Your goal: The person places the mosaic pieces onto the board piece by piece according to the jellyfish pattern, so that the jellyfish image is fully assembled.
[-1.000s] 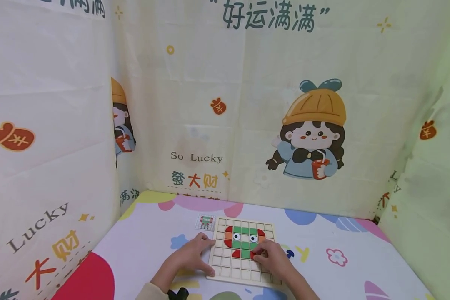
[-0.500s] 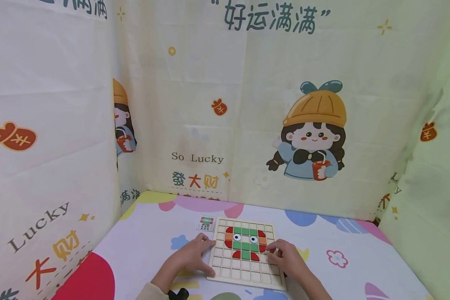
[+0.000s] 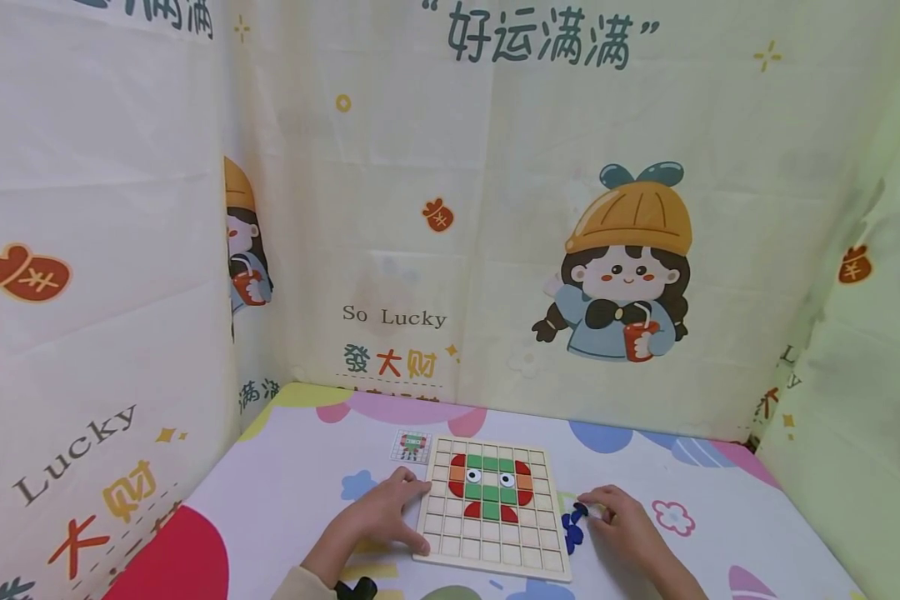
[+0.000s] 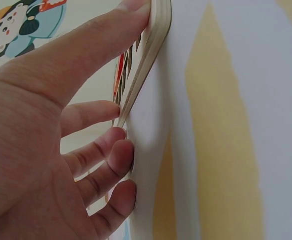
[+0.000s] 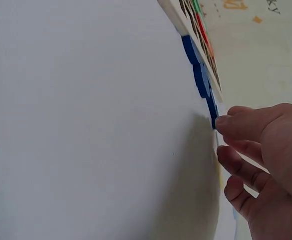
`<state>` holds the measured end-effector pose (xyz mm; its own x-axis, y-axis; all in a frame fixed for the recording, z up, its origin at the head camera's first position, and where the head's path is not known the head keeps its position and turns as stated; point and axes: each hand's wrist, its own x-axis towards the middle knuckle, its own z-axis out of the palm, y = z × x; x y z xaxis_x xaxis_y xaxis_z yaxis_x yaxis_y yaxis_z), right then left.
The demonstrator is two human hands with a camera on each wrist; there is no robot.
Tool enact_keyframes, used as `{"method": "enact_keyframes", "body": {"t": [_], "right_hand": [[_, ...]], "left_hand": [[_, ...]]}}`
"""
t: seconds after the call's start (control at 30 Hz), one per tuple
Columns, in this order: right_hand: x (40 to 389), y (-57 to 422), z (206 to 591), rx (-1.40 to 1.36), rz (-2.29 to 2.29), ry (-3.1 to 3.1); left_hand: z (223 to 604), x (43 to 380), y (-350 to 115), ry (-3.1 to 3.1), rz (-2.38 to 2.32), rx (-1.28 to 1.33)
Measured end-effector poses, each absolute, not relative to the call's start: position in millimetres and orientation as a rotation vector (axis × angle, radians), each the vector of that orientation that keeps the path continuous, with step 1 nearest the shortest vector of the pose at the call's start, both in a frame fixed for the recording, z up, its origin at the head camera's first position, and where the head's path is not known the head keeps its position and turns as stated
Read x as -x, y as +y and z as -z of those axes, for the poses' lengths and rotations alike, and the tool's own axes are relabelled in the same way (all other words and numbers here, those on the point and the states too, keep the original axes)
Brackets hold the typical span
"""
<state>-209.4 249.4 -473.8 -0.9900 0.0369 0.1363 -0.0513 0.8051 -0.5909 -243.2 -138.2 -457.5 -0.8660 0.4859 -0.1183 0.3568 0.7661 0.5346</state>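
A square wooden grid board (image 3: 480,548) lies on the table, several cells filled with red, green and orange tiles and two eye tiles (image 3: 507,480) forming a face. My left hand (image 3: 384,507) rests against its left side, thumb at the near corner and forefinger higher on the edge. The left wrist view shows the thumb (image 4: 106,37) laid along the board's pale edge. Beside the board's right edge lie several dark blue pieces (image 3: 573,537). My right hand (image 3: 624,525) is at them, loosely bent, thumb and forefinger tips right at the farthest blue piece (image 5: 211,111).
A small pattern card (image 3: 411,446) with a similar tile figure lies at the board's far left corner. The table (image 3: 720,533) has a colourful printed cover. Printed cloth walls (image 3: 495,250) stand behind and on both sides. A black object (image 3: 357,588) shows by the left sleeve.
My right hand has left the red tile at the lower right of the face and moved right, off the board, to the blue pieces. My left hand stays in place.
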Motion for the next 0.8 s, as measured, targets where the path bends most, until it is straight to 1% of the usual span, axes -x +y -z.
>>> {"method": "enact_keyframes", "body": {"t": [0.17, 0.8], "right_hand": [[212.3, 252.2, 478.5, -0.069, -0.932, -2.861], [218.4, 246.7, 478.6, -0.002, -0.916, -2.943]], "left_hand": [[459.3, 244.3, -138.9, 2.715, -0.747, -0.656], [458.8, 243.7, -137.1, 2.717, -0.757, -0.653]]}}
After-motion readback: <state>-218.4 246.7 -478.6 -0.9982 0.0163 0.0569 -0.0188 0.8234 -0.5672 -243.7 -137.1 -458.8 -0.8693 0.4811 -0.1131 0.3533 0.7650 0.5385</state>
